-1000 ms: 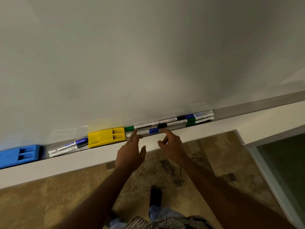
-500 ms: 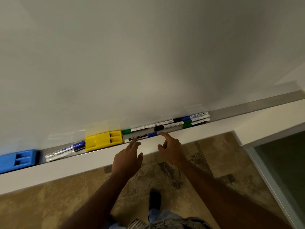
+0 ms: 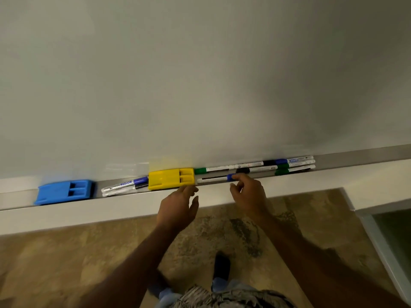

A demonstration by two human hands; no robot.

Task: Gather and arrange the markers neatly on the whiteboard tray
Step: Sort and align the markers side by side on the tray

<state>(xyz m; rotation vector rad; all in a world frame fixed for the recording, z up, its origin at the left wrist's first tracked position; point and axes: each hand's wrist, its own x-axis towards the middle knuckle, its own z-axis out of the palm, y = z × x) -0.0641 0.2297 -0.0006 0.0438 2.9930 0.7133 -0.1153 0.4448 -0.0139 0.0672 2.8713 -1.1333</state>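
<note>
A long metal tray (image 3: pixel 355 158) runs under the whiteboard. Right of the yellow eraser (image 3: pixel 170 178), several white markers with green, black and blue caps lie end to end in rows (image 3: pixel 266 167). A blue-capped marker (image 3: pixel 213 179) lies at the tray's front edge; the fingertips of my right hand (image 3: pixel 248 192) touch its cap. My left hand (image 3: pixel 179 210) hovers open just below the yellow eraser, holding nothing. Two more markers (image 3: pixel 124 187), one blue-capped and one black-capped, lie between the two erasers.
A blue eraser (image 3: pixel 64 192) sits at the tray's left end. A white ledge (image 3: pixel 89 210) runs below the tray. Patterned carpet and my feet are underneath. A glass panel with a grey frame (image 3: pixel 387 250) stands at the right.
My left hand has drawn back from the marker and dropped below the yellow eraser. My right hand stays with its fingertips on the front blue-capped marker. The camera has shifted right.
</note>
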